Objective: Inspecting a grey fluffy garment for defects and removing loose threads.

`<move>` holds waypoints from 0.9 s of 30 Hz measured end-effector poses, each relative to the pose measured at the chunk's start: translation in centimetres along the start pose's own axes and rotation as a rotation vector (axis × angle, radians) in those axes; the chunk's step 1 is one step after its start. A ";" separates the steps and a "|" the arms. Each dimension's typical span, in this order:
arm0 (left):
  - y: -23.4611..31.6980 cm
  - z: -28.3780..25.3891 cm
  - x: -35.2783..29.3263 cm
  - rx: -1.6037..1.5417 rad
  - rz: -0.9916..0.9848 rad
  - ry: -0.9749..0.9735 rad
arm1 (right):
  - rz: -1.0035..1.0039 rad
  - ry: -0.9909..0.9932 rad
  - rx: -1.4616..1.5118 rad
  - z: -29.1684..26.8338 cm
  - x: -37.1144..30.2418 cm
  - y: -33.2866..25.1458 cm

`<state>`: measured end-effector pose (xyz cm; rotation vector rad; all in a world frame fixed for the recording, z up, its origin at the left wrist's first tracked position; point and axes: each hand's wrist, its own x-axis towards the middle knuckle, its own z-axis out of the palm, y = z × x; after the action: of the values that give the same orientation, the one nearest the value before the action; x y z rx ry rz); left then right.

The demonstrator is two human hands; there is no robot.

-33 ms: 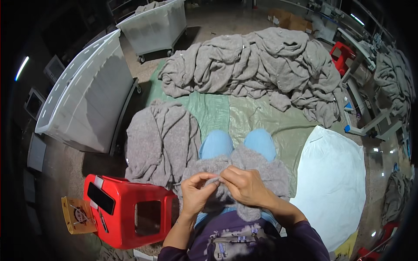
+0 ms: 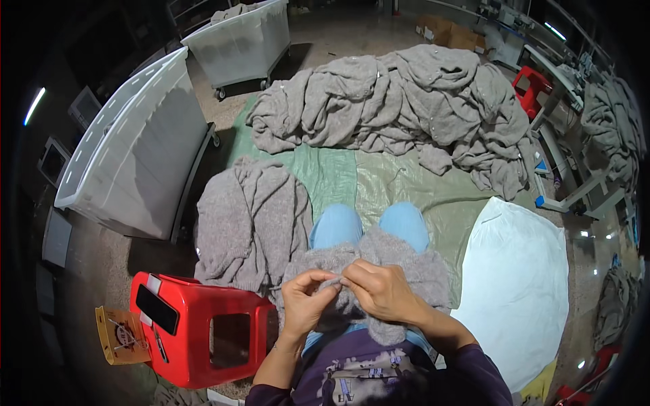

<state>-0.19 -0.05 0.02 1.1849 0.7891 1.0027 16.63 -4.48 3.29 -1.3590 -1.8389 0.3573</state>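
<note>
Across my lap lies a grey-brown knitted garment (image 2: 413,271). My left hand (image 2: 306,301) pinches a small edge of it between thumb and fingers. Close against it, my right hand (image 2: 382,291) is closed on the same edge, fingertips nearly meeting those of the left. Whether anything small is also between the right fingers is hidden. Left of my knees rests a folded knitted garment (image 2: 250,223) of the same colour, reaching down to the red stool.
A red stool (image 2: 196,369) at my left carries a phone (image 2: 157,309); a yellow paper bag (image 2: 122,336) hangs beside it. Ahead, a long heap of knitwear (image 2: 379,101) lies on a green sheet (image 2: 332,172). Grey wheeled bins (image 2: 145,149) stand left, a white sack (image 2: 518,271) right.
</note>
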 end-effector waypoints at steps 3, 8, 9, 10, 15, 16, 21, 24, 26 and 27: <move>-0.1 0.7 0.1 0.012 0.064 0.078 | -0.037 0.021 -0.030 0.1 0.0 0.0; 0.1 1.6 -0.7 0.001 0.138 0.153 | -0.116 -0.012 -0.039 -0.4 0.2 -0.5; 0.0 1.6 -1.0 0.002 0.173 0.166 | -0.165 -0.030 -0.030 -0.5 0.2 -0.5; -0.1 1.6 -1.2 0.002 0.209 0.179 | -0.167 -0.027 -0.033 -0.4 0.2 -0.6; -1.2 1.8 -1.3 -0.036 0.203 0.238 | -0.190 -0.030 -0.053 0.7 -0.6 -0.1; -1.4 1.8 -1.3 -0.034 0.189 0.237 | -0.193 -0.030 -0.054 0.8 -0.7 -0.1; -0.5 1.0 -0.6 -0.060 0.188 0.064 | -0.208 -0.019 0.045 0.0 -0.8 -0.5; -0.1 0.3 -0.6 -0.102 0.164 -0.052 | -0.182 -0.028 0.074 -0.2 -0.7 -0.3; -0.4 0.2 -1.2 -0.082 0.143 -0.031 | -0.194 -0.045 0.061 -0.1 -0.7 -0.5; -0.8 0.4 -1.5 -0.074 0.155 0.064 | -0.204 -0.062 0.047 0.0 -0.7 -0.6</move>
<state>-0.23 -1.60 -0.70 1.1682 0.7118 1.1926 16.27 -5.32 3.42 -1.1276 -1.9873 0.3361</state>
